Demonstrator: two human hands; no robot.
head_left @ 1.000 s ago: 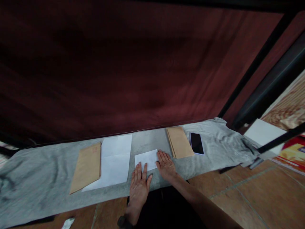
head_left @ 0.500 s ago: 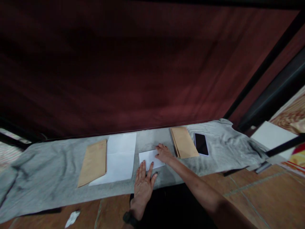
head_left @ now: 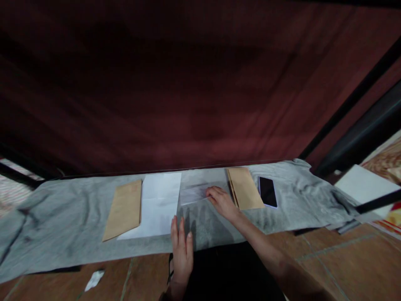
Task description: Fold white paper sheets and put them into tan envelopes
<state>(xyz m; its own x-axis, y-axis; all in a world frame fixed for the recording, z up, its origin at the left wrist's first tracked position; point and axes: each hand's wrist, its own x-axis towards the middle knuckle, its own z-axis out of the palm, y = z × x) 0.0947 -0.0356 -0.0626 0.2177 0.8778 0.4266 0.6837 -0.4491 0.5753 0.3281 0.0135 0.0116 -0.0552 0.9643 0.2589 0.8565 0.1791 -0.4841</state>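
A small folded sheet of white paper (head_left: 192,195), smeared by motion, is pinched at its right end by my right hand (head_left: 222,202), just above the grey cloth. My left hand (head_left: 182,253) holds nothing; its fingers are stretched and apart near the cloth's front edge, away from the folded sheet. To the left lies a larger white sheet (head_left: 160,209) with a crease across it. A brown envelope (head_left: 124,209) partly covers that sheet's left side. On the right of the folded sheet lies a stack of brown envelopes (head_left: 247,188).
The grey cloth (head_left: 65,225) covers a long, narrow surface. A phone (head_left: 267,192) lies right of the envelope stack. Behind stands a dark red panel (head_left: 200,104). A crumpled white scrap (head_left: 94,280) is on the tiled floor (head_left: 147,276).
My right hand has closed on the folded paper and lifted it, shifting it slightly away from me. My left hand has come off the paper and drawn back toward me.
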